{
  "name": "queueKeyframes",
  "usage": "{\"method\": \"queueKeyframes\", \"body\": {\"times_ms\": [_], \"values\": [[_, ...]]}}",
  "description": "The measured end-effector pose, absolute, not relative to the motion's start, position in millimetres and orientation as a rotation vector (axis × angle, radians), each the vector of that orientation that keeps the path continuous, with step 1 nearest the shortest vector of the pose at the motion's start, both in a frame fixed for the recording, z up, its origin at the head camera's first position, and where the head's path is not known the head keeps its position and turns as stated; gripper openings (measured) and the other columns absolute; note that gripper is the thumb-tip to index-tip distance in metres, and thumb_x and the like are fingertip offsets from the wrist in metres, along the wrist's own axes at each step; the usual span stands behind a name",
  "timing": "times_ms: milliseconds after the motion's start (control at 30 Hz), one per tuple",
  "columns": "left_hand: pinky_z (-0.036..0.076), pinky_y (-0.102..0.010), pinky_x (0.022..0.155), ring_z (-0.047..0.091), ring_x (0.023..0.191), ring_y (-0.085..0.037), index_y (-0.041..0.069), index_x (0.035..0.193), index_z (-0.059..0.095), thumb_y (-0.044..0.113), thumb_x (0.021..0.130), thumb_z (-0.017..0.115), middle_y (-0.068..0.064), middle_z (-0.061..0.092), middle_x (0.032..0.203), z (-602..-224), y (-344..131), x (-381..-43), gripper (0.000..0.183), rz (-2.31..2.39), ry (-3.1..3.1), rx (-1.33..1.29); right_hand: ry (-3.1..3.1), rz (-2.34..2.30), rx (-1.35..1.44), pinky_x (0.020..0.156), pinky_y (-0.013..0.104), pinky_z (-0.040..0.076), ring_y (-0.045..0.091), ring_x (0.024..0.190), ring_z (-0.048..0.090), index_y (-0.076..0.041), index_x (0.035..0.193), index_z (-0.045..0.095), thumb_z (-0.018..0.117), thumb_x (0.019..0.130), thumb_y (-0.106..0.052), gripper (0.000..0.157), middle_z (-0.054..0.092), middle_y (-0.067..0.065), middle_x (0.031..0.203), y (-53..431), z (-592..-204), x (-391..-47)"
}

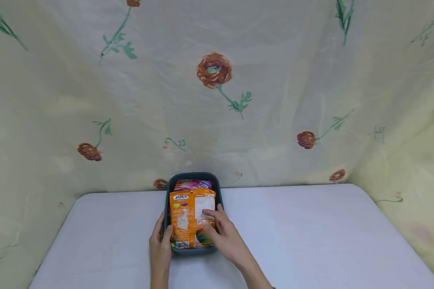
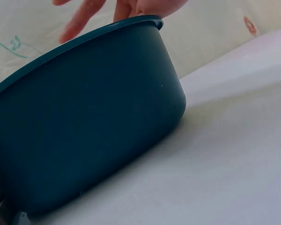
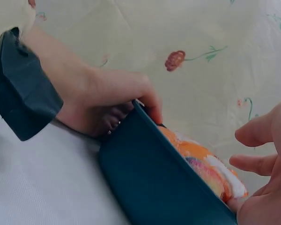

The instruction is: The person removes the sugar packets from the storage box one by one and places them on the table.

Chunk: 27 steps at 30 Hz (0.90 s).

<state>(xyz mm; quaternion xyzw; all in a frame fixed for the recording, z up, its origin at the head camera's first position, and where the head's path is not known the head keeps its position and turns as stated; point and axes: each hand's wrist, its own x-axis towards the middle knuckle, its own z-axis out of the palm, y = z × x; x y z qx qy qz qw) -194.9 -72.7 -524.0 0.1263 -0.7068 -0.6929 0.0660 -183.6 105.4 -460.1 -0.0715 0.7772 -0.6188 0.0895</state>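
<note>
At the middle of the bench (image 1: pixel 311 237), toward its far edge, a dark blue-green box (image 2: pixel 93 112) stands upright, and inside it an orange packet (image 1: pixel 188 204) lies over a pink-purple packet (image 1: pixel 193 184). The left hand (image 1: pixel 160 245) grips the box at its side wall, with the thumb bent over the rim. The right hand (image 1: pixel 226 239) is loosely spread above the orange packet — its index finger and thumb are well apart and I see nothing pinched between them; whether a fingertip touches the packet, I cannot tell.

The orange packet rises up to the rim, so a sidewise push from the right hand could, in my judgement, make it slip over the wall. If the left hand loosens, the box may also slide, because the covering looks smooth.

The bench has a plain white surface, slightly shadowed near the box. Behind it and at both sides hangs a pale cloth (image 1: pixel 275 60), printed with rust-red flowers and green stems — softly creased, and evenly lit.
</note>
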Motion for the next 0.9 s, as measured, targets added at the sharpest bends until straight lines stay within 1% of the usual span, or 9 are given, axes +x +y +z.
{"method": "queueKeyframes", "body": {"times_ms": [233,300,433,500,600,700,767,800,900], "values": [[0.02,-0.049,0.116,0.023,0.144,-0.03,0.013,0.147,0.034,0.022,0.097,0.045,-0.011,0.029,0.155,-526.0,-74.7,-196.5,0.052,-2.079,-2.153,0.424,2.28,-1.851,-0.244,0.113,0.046,0.022,0.035,0.146,0.008,-0.009,0.13,0.053,0.051,0.096,-0.016,0.034,0.017,0.02,0.156,105.6,-460.7,-185.2],[0.019,-0.048,0.117,0.022,0.145,-0.029,0.013,0.146,0.034,0.021,0.096,0.045,-0.01,0.029,0.155,-526.5,-74.3,-196.6,0.052,-2.087,-2.151,0.422,2.281,-1.857,-0.26,0.114,0.047,0.021,0.036,0.146,0.01,-0.009,0.129,0.053,0.052,0.096,-0.017,0.034,0.016,0.02,0.157,106.1,-460.9,-184.6],[0.019,-0.048,0.117,0.022,0.144,-0.03,0.01,0.146,0.035,0.021,0.096,0.046,-0.013,0.029,0.154,-526.8,-73.1,-195.7,0.052,-2.099,-2.125,0.374,2.319,-1.817,-0.315,0.114,0.049,0.023,0.036,0.145,0.016,-0.016,0.129,0.051,0.055,0.095,-0.024,0.035,0.013,0.015,0.158,107.6,-461.6,-182.7],[0.019,-0.049,0.117,0.023,0.144,-0.031,0.009,0.146,0.035,0.021,0.096,0.047,-0.014,0.029,0.154,-526.5,-72.7,-195.1,0.052,-2.103,-2.114,0.353,2.346,-1.785,-0.372,0.113,0.051,0.025,0.035,0.145,0.017,-0.018,0.13,0.05,0.056,0.094,-0.026,0.037,0.012,0.011,0.159,108.3,-462.5,-181.9],[0.02,-0.048,0.116,0.023,0.144,-0.03,0.01,0.146,0.035,0.023,0.097,0.047,-0.012,0.029,0.154,-526.8,-72.6,-195.0,0.052,-2.1,-2.108,0.347,2.355,-1.756,-0.478,0.105,0.054,0.036,0.035,0.145,0.016,-0.021,0.134,0.048,0.056,0.094,-0.024,0.041,0.01,0.002,0.16,109.2,-463.4,-181.5],[0.02,-0.048,0.117,0.023,0.144,-0.028,0.011,0.146,0.036,0.024,0.097,0.046,-0.011,0.029,0.155,-527.1,-72.4,-195.2,0.052,-2.09,-2.119,0.365,2.317,-1.759,-0.539,0.096,0.051,0.047,0.037,0.144,0.017,-0.022,0.136,0.046,0.056,0.094,-0.023,0.044,0.006,-0.003,0.16,109.5,-464.0,-181.0],[0.019,-0.049,0.117,0.023,0.144,-0.028,0.012,0.146,0.036,0.023,0.097,0.045,-0.01,0.029,0.155,-527.2,-72.1,-195.3,0.051,-2.085,-2.122,0.377,2.289,-1.761,-0.538,0.092,0.045,0.051,0.039,0.141,0.022,-0.024,0.137,0.045,0.056,0.094,-0.023,0.044,0.003,-0.001,0.16,109.6,-464.6,-180.4],[0.019,-0.049,0.117,0.023,0.144,-0.028,0.012,0.146,0.036,0.022,0.097,0.044,-0.01,0.029,0.155,-527.4,-71.8,-195.5,0.051,-2.083,-2.119,0.383,2.283,-1.758,-0.539,0.092,0.042,0.052,0.04,0.138,0.028,-0.025,0.137,0.045,0.056,0.094,-0.023,0.045,0.006,0.001,0.16,109.5,-464.8,-180.3],[0.018,-0.05,0.117,0.022,0.145,-0.028,0.013,0.146,0.036,0.021,0.096,0.042,-0.009,0.03,0.155,-527.3,-70.9,-196.0,0.05,-2.079,-2.11,0.404,2.291,-1.737,-0.551,0.089,0.034,0.053,0.034,0.125,0.045,-0.025,0.136,0.044,0.056,0.094,-0.022,0.044,0.024,0.007,0.153,108.9,-465.0,-180.4]]}}
